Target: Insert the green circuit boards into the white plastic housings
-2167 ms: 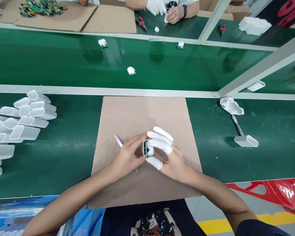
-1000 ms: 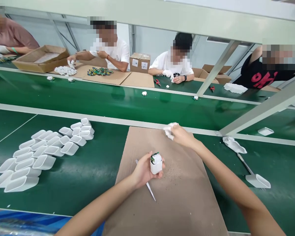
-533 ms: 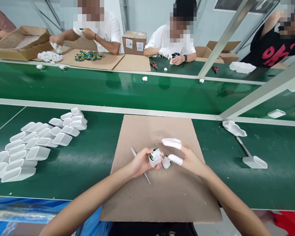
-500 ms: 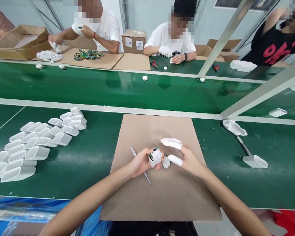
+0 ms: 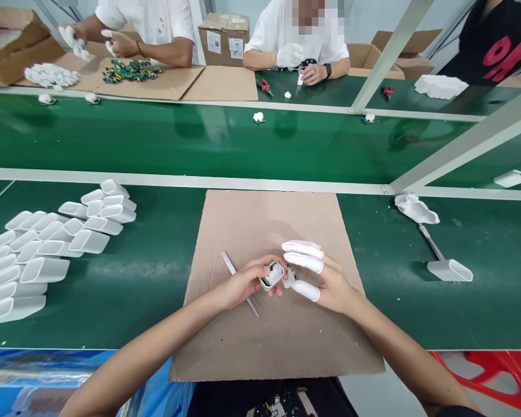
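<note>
My left hand is closed around a small white plastic housing, its open end tilted up towards me. Inside that housing sits a white part with a green circuit board edge. My right hand, with white finger cots on its thumb and fingers, is spread just to the right and holds nothing. Between the two hands a small whitish piece shows, partly hidden. Metal tweezers lie on the cardboard sheet, partly under my left wrist.
Rows of white housings stand at left. At right lie a white housing, a metal tool and a crumpled white glove. Beyond a metal rail runs a green conveyor belt; co-workers sit across it. A slanted post rises at right.
The view has tilted down and shifted slightly. The white part now sits lower in the housing, under my left thumb. My right hand's fingers have spread, with another covered finger showing.
</note>
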The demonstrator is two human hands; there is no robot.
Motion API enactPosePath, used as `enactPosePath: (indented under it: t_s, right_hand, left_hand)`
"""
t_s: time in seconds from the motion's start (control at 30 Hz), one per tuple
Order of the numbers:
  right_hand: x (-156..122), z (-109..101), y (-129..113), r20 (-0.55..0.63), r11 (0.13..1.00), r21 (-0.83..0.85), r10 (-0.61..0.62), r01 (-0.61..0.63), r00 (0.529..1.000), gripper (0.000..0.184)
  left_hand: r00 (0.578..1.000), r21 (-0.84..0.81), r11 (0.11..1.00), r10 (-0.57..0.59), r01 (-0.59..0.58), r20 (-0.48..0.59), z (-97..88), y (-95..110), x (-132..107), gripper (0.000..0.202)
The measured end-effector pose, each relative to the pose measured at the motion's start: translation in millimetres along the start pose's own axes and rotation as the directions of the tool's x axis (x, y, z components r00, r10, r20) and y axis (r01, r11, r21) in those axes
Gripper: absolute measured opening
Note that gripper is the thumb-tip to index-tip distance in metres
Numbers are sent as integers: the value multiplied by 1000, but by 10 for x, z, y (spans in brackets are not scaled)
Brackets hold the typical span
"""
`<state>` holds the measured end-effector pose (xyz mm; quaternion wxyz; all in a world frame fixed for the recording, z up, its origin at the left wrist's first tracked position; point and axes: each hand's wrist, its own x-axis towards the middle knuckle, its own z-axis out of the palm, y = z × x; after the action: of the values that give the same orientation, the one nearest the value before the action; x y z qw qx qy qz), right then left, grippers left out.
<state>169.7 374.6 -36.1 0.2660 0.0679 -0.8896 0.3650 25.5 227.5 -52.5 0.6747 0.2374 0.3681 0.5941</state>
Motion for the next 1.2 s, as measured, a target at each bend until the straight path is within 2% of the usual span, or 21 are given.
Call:
enactPosePath:
  t_s: [0.1,0.4,0.57,0.77,0.93,1.2]
  right_hand:
    - [-3,5,-8,3,999,-35,-23,24,1000,40]
    - [-10,-10,-11,-8,998,-45,-45,45,999,36]
    - [-11,-20,-22,-10,997,-46,-66,65,998,36]
    - [-21,-14,-11,0,993,-74,-88,88,996,40]
    - [-20,-9,-7,3,993,-70,-99,99,995,40]
    - [-15,-7,-49,0,989,-58,-138,138,990,39]
  left_hand:
    - [1000,56,998,18,-19,13,12,0,-3,32]
    - [996,165,985,61,-50,-62,-10,-11,-10,27]
    - [997,207,977,62,-50,-53,-12,5,-28,26]
    - [995,389,920,81,-50,-63,5,16,-68,21]
    - [998,360,931,65,-58,-8,-5,4,-77,22]
    - [995,493,867,96,-67,-34,74,100,-101,20]
